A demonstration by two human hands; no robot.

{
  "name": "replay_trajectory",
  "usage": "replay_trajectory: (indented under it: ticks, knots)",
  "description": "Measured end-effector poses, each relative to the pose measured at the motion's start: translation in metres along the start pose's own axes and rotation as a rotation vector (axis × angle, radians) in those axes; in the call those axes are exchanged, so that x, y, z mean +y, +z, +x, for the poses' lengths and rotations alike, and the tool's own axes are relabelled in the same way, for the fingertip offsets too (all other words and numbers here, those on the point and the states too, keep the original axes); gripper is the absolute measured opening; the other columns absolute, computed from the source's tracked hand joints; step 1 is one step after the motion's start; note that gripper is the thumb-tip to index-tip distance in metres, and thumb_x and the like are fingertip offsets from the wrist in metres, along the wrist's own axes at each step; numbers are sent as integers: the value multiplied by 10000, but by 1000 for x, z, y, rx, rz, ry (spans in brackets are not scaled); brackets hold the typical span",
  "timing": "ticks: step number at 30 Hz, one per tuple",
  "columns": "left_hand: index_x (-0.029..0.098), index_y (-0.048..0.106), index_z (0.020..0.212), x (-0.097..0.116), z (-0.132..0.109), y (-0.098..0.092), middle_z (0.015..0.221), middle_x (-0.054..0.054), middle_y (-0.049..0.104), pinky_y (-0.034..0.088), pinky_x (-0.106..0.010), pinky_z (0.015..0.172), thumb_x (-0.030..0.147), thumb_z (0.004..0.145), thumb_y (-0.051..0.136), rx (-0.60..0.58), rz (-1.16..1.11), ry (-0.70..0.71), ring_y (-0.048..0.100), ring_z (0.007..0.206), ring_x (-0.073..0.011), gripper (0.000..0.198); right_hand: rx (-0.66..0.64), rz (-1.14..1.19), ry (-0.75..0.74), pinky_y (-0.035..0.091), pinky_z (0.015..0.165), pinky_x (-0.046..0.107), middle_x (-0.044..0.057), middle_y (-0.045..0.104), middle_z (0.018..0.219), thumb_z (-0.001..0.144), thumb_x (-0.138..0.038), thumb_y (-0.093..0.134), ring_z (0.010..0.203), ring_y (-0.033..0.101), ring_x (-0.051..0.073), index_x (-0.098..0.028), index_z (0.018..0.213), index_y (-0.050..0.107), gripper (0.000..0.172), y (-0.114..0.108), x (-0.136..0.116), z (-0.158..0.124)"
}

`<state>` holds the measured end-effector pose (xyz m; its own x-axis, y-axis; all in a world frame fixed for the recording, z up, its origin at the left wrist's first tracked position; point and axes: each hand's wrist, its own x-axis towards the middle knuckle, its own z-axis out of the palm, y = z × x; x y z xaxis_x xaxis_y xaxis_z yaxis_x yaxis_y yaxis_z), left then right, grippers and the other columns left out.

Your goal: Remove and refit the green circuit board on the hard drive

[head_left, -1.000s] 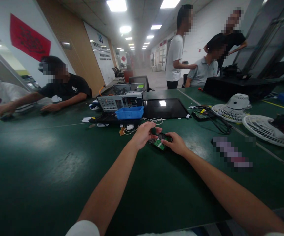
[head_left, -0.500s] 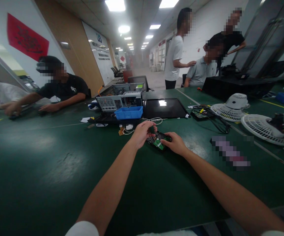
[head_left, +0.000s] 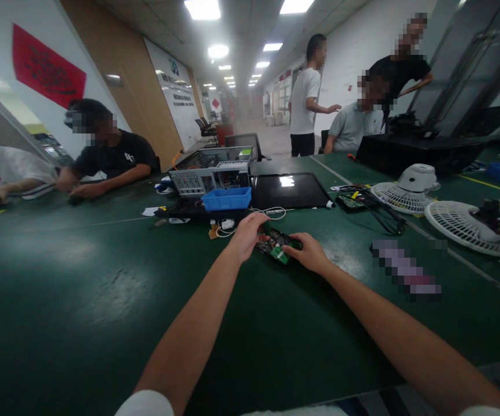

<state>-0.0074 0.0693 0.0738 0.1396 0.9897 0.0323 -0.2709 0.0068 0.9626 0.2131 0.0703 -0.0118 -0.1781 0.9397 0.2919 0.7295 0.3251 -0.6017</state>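
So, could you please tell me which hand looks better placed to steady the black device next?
Probably the right hand: its thumb reaches over the green circuit board and its fingers hold the black device. The left hand is curled at the opposite end, its contact unclear.

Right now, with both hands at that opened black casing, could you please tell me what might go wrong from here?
The right hand grips the black casing with its thumb close over the green circuit board, so a hard press might strain the board.

A white cable lies just beyond the left hand; it could snag if that hand reaches forward.
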Motion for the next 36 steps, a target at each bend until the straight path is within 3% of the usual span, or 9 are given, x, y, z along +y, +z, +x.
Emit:
replay_trajectory:
  ticks: [7, 16, 25, 36]
  knots:
    - [154, 679, 967, 3, -5, 5, 924, -90, 686, 534, -264, 586, 369, 837, 683, -88, -11, -18, 657, 844, -205, 251, -16, -17, 2, 479, 847, 336, 100, 688, 1114, 855, -526, 697, 1001, 636, 243, -196, 1185, 692, 467, -1, 0, 1]
    - [156, 615, 958, 4, -7, 10, 995, -158, 740, 535, -287, 605, 327, 855, 639, -90, -112, -100, 711, 895, -255, 202, -12, -18, -1, 478, 829, 333, 101, 690, 1107, 852, -521, 699, 986, 636, 240, -190, 1179, 691, 465, -2, -2, 0]
    - [146, 733, 907, 1, -3, 5, 901, -93, 669, 542, -268, 606, 351, 839, 638, -68, 5, -45, 633, 811, -193, 236, -4, -6, 6, 479, 854, 347, 111, 688, 1128, 849, -506, 706, 1012, 635, 252, -185, 1188, 687, 468, -2, -2, -1]
    - [146, 652, 956, 1, -4, 5, 865, -117, 713, 574, -309, 632, 332, 854, 616, -80, -157, -154, 696, 808, -224, 215, -10, 0, -10, 481, 854, 342, 106, 685, 1121, 857, -503, 705, 1000, 631, 241, -186, 1186, 684, 457, -3, -2, -1]
